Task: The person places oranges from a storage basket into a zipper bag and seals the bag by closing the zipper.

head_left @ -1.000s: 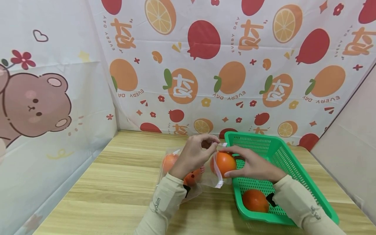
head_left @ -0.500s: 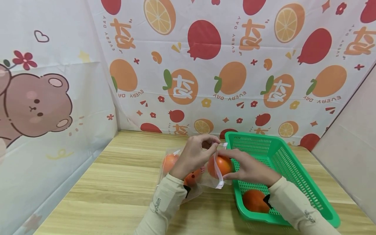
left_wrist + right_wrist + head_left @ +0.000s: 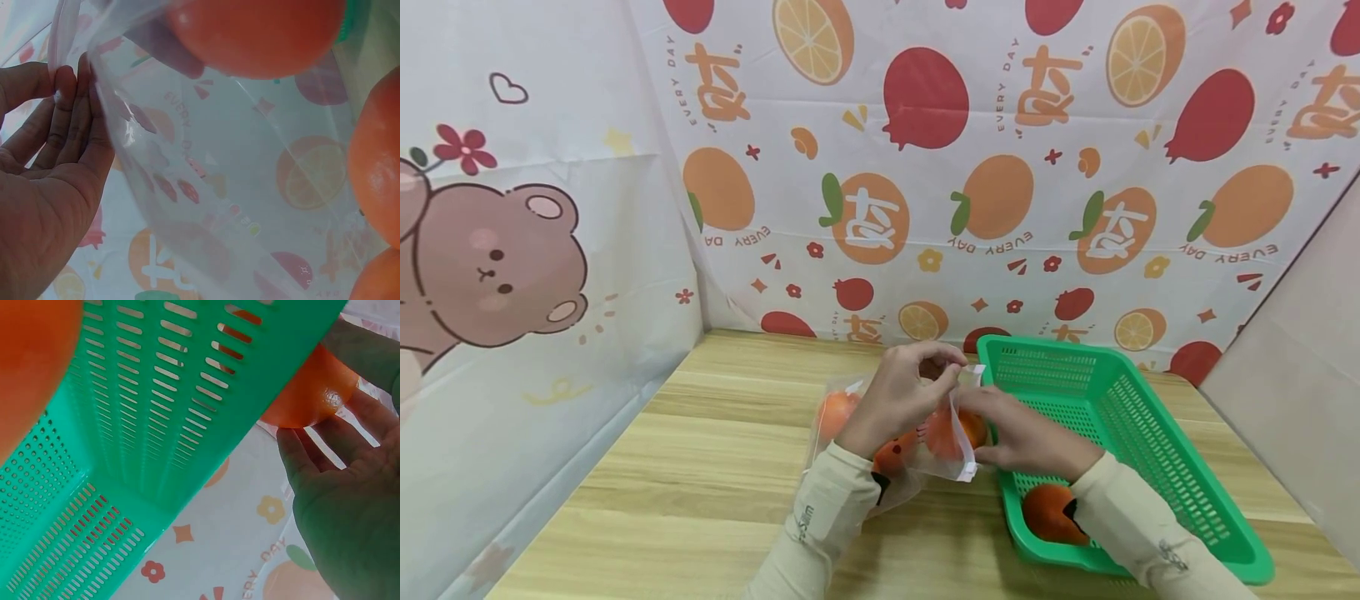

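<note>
My left hand [image 3: 897, 396] pinches the top edge of a clear zip bag [image 3: 231, 212] printed with small pictures, keeping its mouth spread toward the basket. Through that mouth, my right hand [image 3: 1037, 433] holds a smooth round orange fruit [image 3: 319, 394], fingers curled round its side. The fruit is partly behind the bag's white zip strip [image 3: 964, 442] in the head view. Two other orange fruits, one at the far left [image 3: 837, 414] and one below my left wrist [image 3: 893, 455], lie inside the bag.
A green perforated basket [image 3: 1176, 446] stands on the wood-grain table [image 3: 647, 467], right of the bag. One more orange fruit [image 3: 1051, 512] sits in its near left corner, under my right forearm. A fruit-patterned cloth [image 3: 925, 192] hangs behind.
My right hand has moved left with the fruit, from over the basket's edge into the bag's mouth. My left hand keeps its pinch on the bag, almost still.
</note>
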A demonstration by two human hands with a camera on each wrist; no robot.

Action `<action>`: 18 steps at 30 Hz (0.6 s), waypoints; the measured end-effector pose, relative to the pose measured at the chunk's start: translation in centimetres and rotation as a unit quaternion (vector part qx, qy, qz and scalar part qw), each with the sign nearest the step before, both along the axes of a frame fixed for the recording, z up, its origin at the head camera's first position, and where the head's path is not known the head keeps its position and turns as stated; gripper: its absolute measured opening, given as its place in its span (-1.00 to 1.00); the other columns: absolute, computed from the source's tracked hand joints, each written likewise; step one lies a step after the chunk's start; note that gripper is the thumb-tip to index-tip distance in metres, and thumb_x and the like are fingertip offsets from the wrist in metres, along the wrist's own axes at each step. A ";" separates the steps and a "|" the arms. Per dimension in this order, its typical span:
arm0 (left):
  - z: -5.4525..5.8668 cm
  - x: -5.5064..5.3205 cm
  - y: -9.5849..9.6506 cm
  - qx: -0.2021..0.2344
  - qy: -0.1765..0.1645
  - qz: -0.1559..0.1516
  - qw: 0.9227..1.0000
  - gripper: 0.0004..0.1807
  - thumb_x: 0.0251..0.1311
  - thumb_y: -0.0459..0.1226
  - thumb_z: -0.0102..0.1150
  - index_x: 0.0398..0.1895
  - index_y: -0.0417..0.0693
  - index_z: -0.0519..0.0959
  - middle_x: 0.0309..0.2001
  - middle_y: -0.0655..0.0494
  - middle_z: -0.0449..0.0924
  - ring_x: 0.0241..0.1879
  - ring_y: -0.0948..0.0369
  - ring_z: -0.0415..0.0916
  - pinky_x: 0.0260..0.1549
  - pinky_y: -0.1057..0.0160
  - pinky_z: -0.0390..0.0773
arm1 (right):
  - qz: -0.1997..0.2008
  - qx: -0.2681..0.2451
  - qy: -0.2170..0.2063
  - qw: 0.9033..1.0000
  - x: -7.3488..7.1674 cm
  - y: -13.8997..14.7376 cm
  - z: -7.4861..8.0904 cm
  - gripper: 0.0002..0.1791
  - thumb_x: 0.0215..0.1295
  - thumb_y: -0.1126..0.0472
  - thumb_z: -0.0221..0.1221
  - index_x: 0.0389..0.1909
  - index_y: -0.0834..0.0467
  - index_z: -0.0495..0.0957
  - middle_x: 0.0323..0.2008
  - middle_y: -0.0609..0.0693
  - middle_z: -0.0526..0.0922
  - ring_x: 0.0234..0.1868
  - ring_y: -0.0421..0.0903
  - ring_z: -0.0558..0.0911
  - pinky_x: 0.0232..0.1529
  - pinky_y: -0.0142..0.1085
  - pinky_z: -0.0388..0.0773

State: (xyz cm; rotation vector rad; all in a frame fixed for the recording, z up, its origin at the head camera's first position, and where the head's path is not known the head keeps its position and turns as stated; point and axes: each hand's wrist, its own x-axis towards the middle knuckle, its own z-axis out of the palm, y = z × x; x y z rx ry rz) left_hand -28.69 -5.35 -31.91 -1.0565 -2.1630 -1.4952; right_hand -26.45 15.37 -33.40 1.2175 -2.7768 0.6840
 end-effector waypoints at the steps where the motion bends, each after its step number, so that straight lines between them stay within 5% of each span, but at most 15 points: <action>1: 0.0 0.0 0.0 0.001 0.001 0.000 1.000 -0.87 0.36 -0.39 0.21 -0.15 -0.24 0.71 -0.15 -0.06 0.73 -0.30 0.26 0.65 -0.23 0.34 0.65 | 0.001 0.004 0.004 1.000 0.0 -0.1 -0.1 -0.21 0.12 0.29 0.48 0.40 0.08 0.42 0.32 -0.05 0.51 0.28 0.02 0.45 0.28 0.10 0.43; 18: -0.1 0.1 0.1 0.005 0.002 0.001 1.000 -0.87 0.37 -0.38 0.20 -0.16 -0.22 0.71 -0.18 -0.04 0.74 -0.33 0.30 0.64 -0.26 0.34 0.65 | -0.017 0.050 -0.019 0.998 0.1 -1.2 -0.9 -0.29 0.11 0.42 0.44 0.32 0.10 0.49 0.26 -0.06 0.53 0.31 0.01 0.37 0.31 0.05 0.41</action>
